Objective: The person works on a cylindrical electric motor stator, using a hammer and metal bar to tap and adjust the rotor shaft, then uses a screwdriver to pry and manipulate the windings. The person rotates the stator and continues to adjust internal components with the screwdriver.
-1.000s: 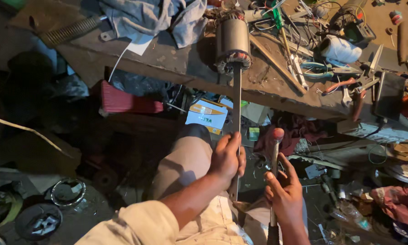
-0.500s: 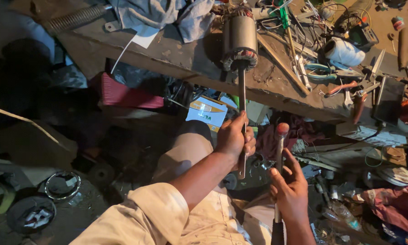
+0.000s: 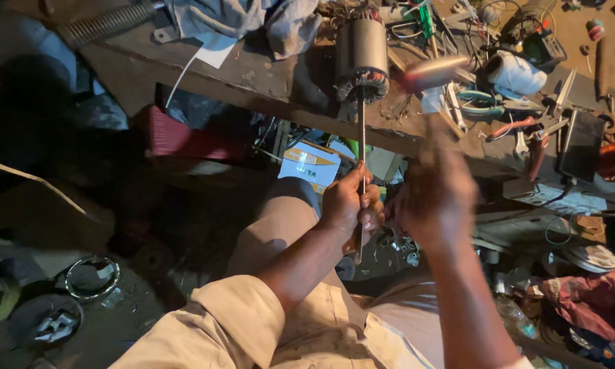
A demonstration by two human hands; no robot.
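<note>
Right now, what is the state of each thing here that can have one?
left hand: shut on rod
rod: upright, its top end in the motor
motor: on the bench edge, windings showing
right hand: raised, blurred, shut on hammer
hammer: lifted, head beside the motor, blurred
bench: crowded with tools
cloth: crumpled on the bench

Rotor [image 3: 361, 58]: silver-grey steel drum, copper-brown windings at its near end; shaft [image 3: 361, 147] dull grey. Hammer [image 3: 432, 72]: head pale metallic, reddish at left tip, blurred. Sleeve [image 3: 218, 324], near left: beige. Carton [image 3: 309, 164] under bench: white, blue and orange print. Cloth [image 3: 239, 17], far: grey-blue. Crate [image 3: 184, 137], left: dark red. Pliers [image 3: 511, 126], right: red handles. Workbench [image 3: 266, 78]: dark brown.
</note>
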